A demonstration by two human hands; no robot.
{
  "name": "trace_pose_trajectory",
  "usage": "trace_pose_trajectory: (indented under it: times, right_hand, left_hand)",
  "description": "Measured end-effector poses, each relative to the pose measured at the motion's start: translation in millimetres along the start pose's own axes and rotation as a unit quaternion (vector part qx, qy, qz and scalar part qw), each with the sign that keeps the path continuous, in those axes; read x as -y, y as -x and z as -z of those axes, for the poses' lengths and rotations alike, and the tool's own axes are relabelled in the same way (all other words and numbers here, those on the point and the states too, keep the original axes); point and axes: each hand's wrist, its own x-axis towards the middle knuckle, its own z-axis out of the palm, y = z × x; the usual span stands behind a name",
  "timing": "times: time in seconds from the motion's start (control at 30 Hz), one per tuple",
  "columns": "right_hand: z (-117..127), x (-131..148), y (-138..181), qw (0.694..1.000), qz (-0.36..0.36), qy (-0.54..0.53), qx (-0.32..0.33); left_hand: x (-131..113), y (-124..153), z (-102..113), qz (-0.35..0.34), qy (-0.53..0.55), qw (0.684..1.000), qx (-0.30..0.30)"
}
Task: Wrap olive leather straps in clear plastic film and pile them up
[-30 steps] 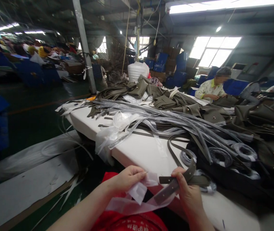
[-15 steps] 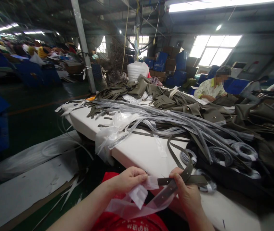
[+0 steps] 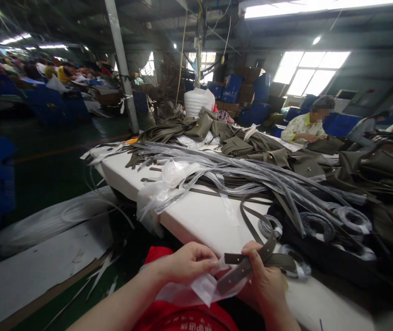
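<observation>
My left hand (image 3: pixel 186 263) is closed, pinching the mouth of a clear plastic sleeve (image 3: pixel 196 290) at the near edge of the white table (image 3: pixel 203 216). My right hand (image 3: pixel 265 279) grips an olive leather strap (image 3: pixel 251 239) with punched holes. The strap's end lies inside the sleeve, and the rest of it loops back over the table top. The two hands are close together, just above my red clothing (image 3: pixel 185 318).
Many bagged straps (image 3: pixel 237 177) lie across the table, with coiled bagged straps (image 3: pixel 350 218) at right and olive bag parts (image 3: pixel 251 145) behind. A person in a light shirt (image 3: pixel 304 128) sits at the far end. A steel post (image 3: pixel 122 69) and blue crates (image 3: pixel 48 103) stand at left.
My left hand has drawn the plastic sleeve further along the strap end toward my right hand, and both hands sit slightly lower in view.
</observation>
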Motion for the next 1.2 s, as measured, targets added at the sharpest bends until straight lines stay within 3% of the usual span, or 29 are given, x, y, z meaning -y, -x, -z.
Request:
trace_pose_trajectory:
  times: [0.2,0.47,0.7,1.0,1.1,1.2]
  right_hand:
    - [5,-3,1,0.999,-0.028,0.016,0.005]
    - [7,-9,-1,0.992,-0.026,-0.097,0.082]
    - [1,-4,3,0.998,-0.05,-0.031,0.023]
    - [-8,-40,3,0.996,-0.038,-0.042,0.074]
    - [-11,-50,1,0.994,0.01,0.009,0.105]
    - [-14,-53,1,0.987,0.013,0.035,0.156]
  left_hand:
    - [12,2,2,0.06,0.068,0.995,-0.033]
    - [6,2,1,0.061,0.074,0.995,0.014]
    - [10,-2,0,0.023,0.001,0.999,0.026]
    - [11,-4,-15,-0.052,-0.032,0.991,-0.12]
    - [14,-5,-19,-0.049,-0.031,0.989,-0.137]
    - [20,-5,-22,-0.04,-0.019,0.988,-0.151]
